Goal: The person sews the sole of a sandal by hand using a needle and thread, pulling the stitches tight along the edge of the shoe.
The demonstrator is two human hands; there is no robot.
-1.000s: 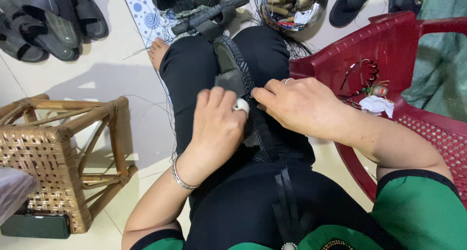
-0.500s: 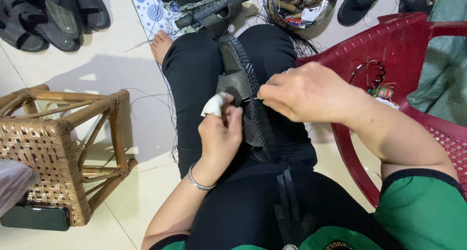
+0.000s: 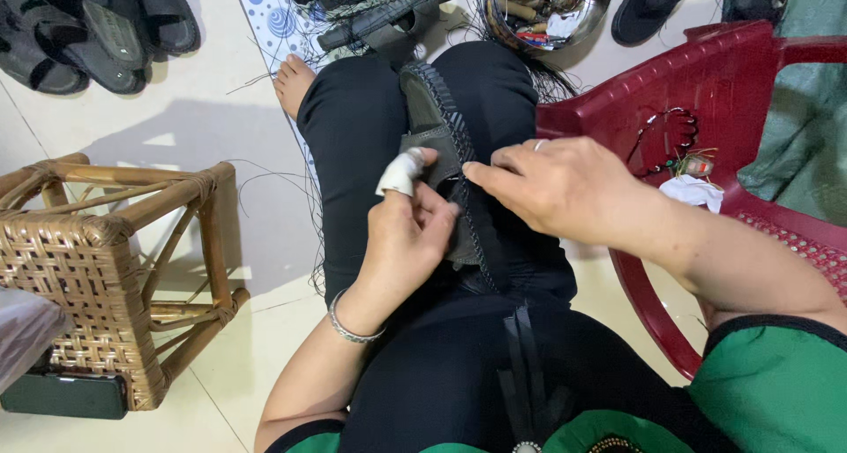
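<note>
A dark grey sandal (image 3: 434, 131) with a stitched black sole edge lies wedged between my knees on my black trousers. My left hand (image 3: 408, 232) grips the sandal's strap from the left, its forefinger wrapped in white tape. My right hand (image 3: 551, 187) comes in from the right with fingertips pinched at the sole's stitched edge; what it pinches is too small to see. A silver bangle sits on my left wrist, a ring on my right hand.
A wicker stool (image 3: 97, 259) stands at left with a dark phone (image 3: 66, 395) beneath it. A red plastic chair (image 3: 706, 109) at right holds thread, cloth and small items. Sandals (image 3: 97, 25) lie at the top left; a metal bowl (image 3: 551, 7) of tools and another sandal (image 3: 393, 12) sit ahead.
My left hand has slid down and turned, showing the taped finger against the sandal strap. My right hand has shifted slightly right along the sole's edge.
</note>
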